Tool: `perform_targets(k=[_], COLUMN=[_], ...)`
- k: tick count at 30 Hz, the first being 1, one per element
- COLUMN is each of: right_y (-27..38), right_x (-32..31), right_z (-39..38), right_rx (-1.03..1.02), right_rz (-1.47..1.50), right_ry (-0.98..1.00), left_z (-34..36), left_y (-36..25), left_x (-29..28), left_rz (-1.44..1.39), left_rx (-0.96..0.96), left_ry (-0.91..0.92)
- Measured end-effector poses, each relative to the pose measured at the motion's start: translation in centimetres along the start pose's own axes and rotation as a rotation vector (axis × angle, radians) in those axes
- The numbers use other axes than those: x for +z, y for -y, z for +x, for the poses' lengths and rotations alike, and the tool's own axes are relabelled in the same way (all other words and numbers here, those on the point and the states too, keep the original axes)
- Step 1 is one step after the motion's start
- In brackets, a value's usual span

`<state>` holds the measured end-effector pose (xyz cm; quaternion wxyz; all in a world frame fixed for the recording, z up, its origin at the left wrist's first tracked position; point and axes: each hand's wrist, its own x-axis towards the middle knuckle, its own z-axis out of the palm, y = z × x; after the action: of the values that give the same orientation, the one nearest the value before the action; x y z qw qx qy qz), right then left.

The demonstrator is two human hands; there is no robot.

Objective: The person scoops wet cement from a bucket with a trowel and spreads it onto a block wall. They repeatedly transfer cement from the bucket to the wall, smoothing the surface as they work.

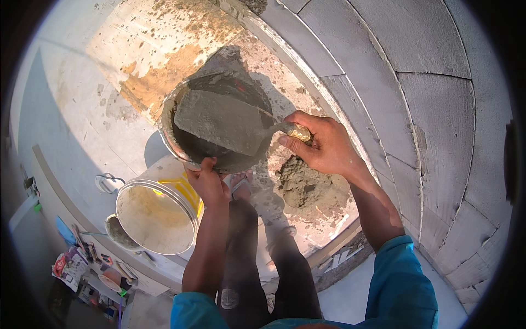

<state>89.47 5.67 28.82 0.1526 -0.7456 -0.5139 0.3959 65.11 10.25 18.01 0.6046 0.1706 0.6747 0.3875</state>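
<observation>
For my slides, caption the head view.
Left hand gripping a bucket, right hand holding a smeared trowel at its mouth, mortar heap nearby.

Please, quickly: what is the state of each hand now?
Left hand: closed, holding the mortar-smeared bucket by its rim.
Right hand: closed, holding the trowel by its handle.

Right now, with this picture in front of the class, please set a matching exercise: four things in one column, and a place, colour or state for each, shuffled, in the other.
Things
1. Trowel
2. Round basin
3. White bucket
4. Mortar heap

Places and states
A. Rim held by the left hand
B. Grey, lumpy, on the ground
C. Handle gripped by the right hand
D. Yellow-marked on its side

Pairs: 1-C, 2-A, 3-D, 4-B
</observation>
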Motion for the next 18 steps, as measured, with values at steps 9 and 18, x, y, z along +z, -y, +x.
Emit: perform_targets(k=[9,18], right_y=[-6.4,5.3], right_x=[-8.4,-2.6], right_z=[12.7,1.3], right_rx=[0.27,0.352], right_rz=[0.348,-0.458], right_ry=[-0.578,0.305], left_z=[5.3,-2.5], left_y=[-6.0,-7.0], left_x=[-2.9,3.2], left_rz=[0.123,0.153], left_rx=[0.074,0.279], left_ry=[-0.025,0.219])
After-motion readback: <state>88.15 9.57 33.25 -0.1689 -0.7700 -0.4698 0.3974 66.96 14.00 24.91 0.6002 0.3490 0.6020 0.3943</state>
